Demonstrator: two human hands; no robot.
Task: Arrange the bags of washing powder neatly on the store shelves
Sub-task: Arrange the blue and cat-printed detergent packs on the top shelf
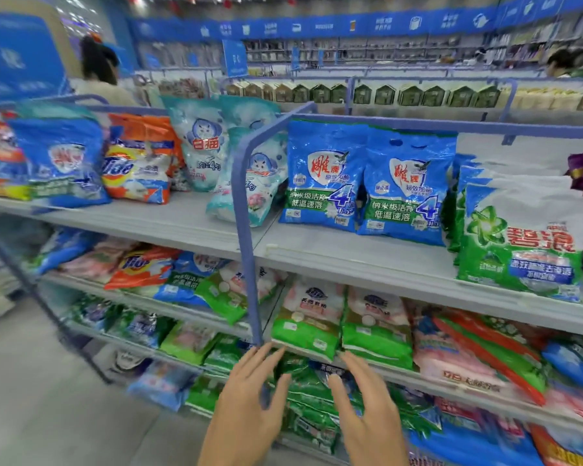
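My left hand [249,398] and my right hand [367,405] are both held out with straight fingers, empty, in front of the lower shelves. Between them lies a dark green bag [308,381] of washing powder on a low shelf; neither hand grips it. Just above stand two green-and-pink bags [308,321] side by side. On the top shelf [189,230] two blue bags [367,183] stand upright, with green-and-white bags [522,237] to their right and teal bags [246,183] leaning to their left.
A blue metal divider post [246,230] runs down the shelf front just above my left hand. Orange and blue bags [138,163] fill the left bay. Two people stand beyond the shelving. Grey floor [48,398] lies at lower left.
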